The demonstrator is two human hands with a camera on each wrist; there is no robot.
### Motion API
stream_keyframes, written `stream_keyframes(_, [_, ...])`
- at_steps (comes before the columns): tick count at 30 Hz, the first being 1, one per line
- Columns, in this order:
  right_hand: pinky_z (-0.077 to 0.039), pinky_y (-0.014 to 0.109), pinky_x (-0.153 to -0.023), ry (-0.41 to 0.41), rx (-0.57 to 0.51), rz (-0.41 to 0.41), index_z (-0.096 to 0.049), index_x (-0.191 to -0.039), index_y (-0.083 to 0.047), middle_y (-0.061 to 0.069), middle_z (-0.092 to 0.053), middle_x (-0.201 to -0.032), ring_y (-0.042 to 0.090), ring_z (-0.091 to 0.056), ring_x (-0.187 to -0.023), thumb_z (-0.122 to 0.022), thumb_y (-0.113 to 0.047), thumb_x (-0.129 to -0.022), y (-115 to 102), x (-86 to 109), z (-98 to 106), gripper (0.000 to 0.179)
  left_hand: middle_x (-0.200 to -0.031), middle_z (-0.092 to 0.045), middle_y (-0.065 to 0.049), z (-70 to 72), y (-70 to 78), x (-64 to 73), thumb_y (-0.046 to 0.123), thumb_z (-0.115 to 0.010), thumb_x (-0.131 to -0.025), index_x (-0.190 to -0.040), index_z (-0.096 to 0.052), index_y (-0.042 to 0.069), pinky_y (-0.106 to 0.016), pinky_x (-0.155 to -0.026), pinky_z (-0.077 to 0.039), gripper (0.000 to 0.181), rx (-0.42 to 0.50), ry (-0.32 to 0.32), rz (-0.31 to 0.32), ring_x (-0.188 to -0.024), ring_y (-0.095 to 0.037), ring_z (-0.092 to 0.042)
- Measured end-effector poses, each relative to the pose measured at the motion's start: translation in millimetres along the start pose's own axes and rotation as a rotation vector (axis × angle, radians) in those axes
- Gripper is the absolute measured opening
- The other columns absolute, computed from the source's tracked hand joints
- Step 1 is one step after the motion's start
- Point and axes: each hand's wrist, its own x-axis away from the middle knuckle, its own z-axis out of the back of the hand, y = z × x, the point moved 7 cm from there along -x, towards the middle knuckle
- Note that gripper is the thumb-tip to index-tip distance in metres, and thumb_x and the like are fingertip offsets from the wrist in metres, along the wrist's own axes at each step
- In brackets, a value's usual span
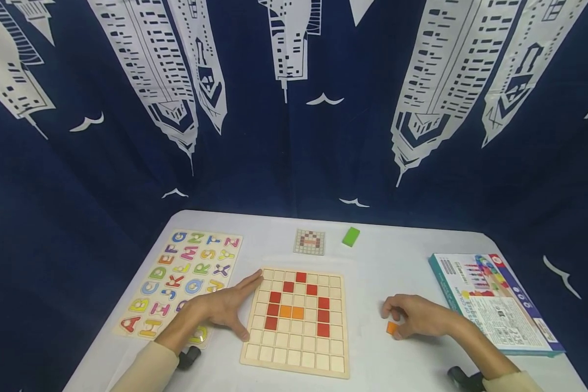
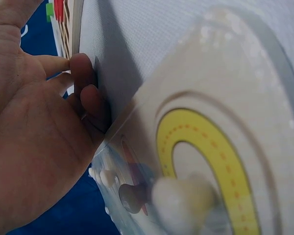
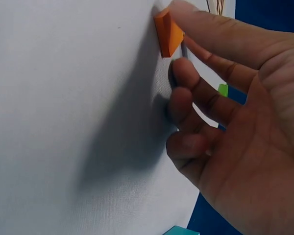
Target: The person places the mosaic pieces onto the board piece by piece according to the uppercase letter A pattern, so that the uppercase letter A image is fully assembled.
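A wooden grid board (image 1: 294,357) lies in the middle of the table, with several red tiles (image 1: 323,316) forming an arch and two orange tiles (image 1: 291,312) side by side inside it. My left hand (image 1: 224,306) rests at the board's left edge, thumb and fingers spread along it. To the right of the board, my right hand (image 1: 421,316) pinches a loose orange tile (image 1: 391,328) close over the table. In the right wrist view the thumb lies against this orange tile (image 3: 167,33), with the other fingers curled below.
An alphabet puzzle board (image 1: 176,272) with knobbed letters lies at left, partly under my left forearm. Behind the grid board are a small pattern card (image 1: 310,242) and a green block (image 1: 351,236). A flat printed box (image 1: 500,305) lies at right, beside my right forearm.
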Motion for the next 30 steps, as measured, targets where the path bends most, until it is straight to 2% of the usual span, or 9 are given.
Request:
stream_keyframes(6, [-0.041,0.025,-0.062,0.051,0.039,0.016,-0.065,-0.095,-0.017,-0.002,-0.056,-0.084,0.014,-0.050,-0.076,-0.087,-0.016,-0.073,-3.0,-0.1,-0.2,0.031,-0.170,0.005,0.001,-0.4,-0.4,-0.6,0.043,-0.095,-0.058,-0.163,-0.014,0.013,-0.049,-0.122,-0.023,0.136,-0.007,-0.002,0.001,-0.156,-0.024,-0.007])
stream_keyframes(13, [-0.045,0.024,-0.067,0.083,0.066,-0.025,-0.065,-0.095,-0.019,-0.005,-0.057,-0.089,0.014,-0.052,-0.082,-0.086,-0.013,-0.073,-5.0,-3.3,-2.2,0.031,-0.170,0.006,0.002,-0.7,-0.7,-0.8,0.044,-0.095,-0.057,-0.163,-0.013,0.013,-0.049,-0.123,-0.023,0.137,-0.011,-0.004,0.006,-0.156,-0.024,-0.007])
stream_keyframes(22, [-0.044,0.024,-0.062,0.079,0.033,0.038,-0.062,-0.095,-0.021,-0.007,-0.059,-0.083,0.010,-0.052,-0.076,-0.081,-0.007,-0.077,-6.5,-8.0,-6.7,0.029,-0.170,0.005,0.002,-1.5,-1.3,-0.8,0.043,-0.095,-0.057,-0.163,-0.014,0.014,-0.050,-0.123,-0.022,0.137,-0.003,-0.006,0.006,-0.156,-0.024,-0.007])
stream_keyframes(30, [-0.045,0.024,-0.065,0.105,-0.007,0.075,-0.065,-0.097,-0.019,-0.006,-0.058,-0.084,0.009,-0.051,-0.078,-0.076,-0.008,-0.084,-6.8,-8.6,-3.1,0.021,-0.170,0.005,0.002,-1.3,-1.5,-0.9,0.044,-0.095,-0.057,-0.163,-0.013,0.015,-0.048,-0.123,-0.022,0.137,-0.016,-0.006,0.004,-0.156,-0.023,-0.006])
